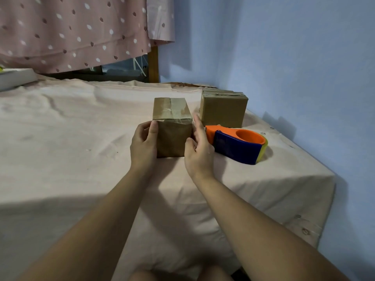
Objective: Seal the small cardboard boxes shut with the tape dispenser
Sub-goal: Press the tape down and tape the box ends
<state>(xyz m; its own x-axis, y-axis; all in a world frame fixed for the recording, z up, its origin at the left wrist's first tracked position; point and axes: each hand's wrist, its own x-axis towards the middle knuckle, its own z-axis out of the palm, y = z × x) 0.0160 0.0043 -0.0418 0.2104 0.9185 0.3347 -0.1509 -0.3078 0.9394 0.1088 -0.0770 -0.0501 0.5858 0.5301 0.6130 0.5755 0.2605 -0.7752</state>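
Observation:
A small cardboard box stands on the bed with clear tape running over its closed top and down its near face. My left hand holds its left side, thumb on the upper left corner. My right hand lies against its right side, fingers straight and thumb touching the near face. The tape dispenser, orange and blue with a yellow end, lies on the sheet just right of my right hand, untouched. A second cardboard box sits behind the dispenser near the wall.
The pink bedsheet spreads wide to the left. A blue wall closes in on the right, and the bed's corner drops off at the lower right. A dotted pink curtain hangs behind. A white flat object rests at far left.

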